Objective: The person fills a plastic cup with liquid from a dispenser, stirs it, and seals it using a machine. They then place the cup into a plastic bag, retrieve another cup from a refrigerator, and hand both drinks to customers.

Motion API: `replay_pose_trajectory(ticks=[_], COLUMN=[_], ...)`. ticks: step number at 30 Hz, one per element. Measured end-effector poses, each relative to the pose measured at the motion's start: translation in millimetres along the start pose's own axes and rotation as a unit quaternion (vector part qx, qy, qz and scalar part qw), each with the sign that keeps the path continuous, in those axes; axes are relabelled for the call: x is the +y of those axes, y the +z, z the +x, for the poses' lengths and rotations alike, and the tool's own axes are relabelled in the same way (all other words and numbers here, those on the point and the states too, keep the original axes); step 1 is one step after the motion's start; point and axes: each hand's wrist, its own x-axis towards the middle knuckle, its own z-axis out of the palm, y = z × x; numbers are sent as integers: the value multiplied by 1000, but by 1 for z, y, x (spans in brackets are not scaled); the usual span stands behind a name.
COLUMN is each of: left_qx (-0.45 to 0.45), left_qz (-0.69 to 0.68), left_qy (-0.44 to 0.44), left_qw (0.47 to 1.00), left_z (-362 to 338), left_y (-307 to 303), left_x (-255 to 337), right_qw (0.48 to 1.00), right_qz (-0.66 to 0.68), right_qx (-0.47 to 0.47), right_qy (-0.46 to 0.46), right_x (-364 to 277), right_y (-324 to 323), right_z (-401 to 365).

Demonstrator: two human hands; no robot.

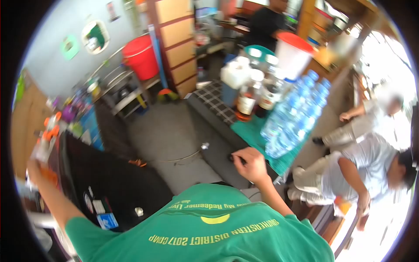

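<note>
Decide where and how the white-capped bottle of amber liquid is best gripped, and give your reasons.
Probably grip the amber bottle around its labelled body, below the white cap, from the near side, where the right hand is. It stands upright with that side open, while a dark bottle crowds its right. The body looks broader, so likely steadier to hold, than the capped top.

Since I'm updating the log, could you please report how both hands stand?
Left hand near orange item, grip unclear. Right hand curled near green cloth, grip unclear. Plastic bottles crowd that cloth.
</note>
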Motion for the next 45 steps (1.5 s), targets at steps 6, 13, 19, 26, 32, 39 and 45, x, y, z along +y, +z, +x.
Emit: replay_pose_trajectory(ticks=[6, 13, 19, 26, 32, 39, 45], left_qx=[99, -19, -90, -224, -601, -701, -617], left_qz=[-277, -533, -439, -395, -376, -201, -385], left_qy=[164, 577, 870, 888, 653, 594, 656], left_qw=[942, 619, 204, -68, -265, -339, -201], left_z=[-82, -229, -422, -506, -565, -610, -615], left_y=[-147, -277, -319, -253, -177, -159, -193], left_x=[120, 283, 382, 451, 460, 430, 406], right_qw=[998, 970, 955, 834, 798, 748, 774], right_qz=[35, 203, 291, 489, 434, 502, 354], right_qx=[-38, -55, 33, 139, 349, 354, 422], right_qy=[30, 124, 51, 212, 230, 251, 313], right_x=[11, -29, -55, -80, -122, -151, -162], right_y=[-5, -28, -12, 43, 72, 65, 42], right_z=[-7, 25, 66, 53, 34, 3, -3])
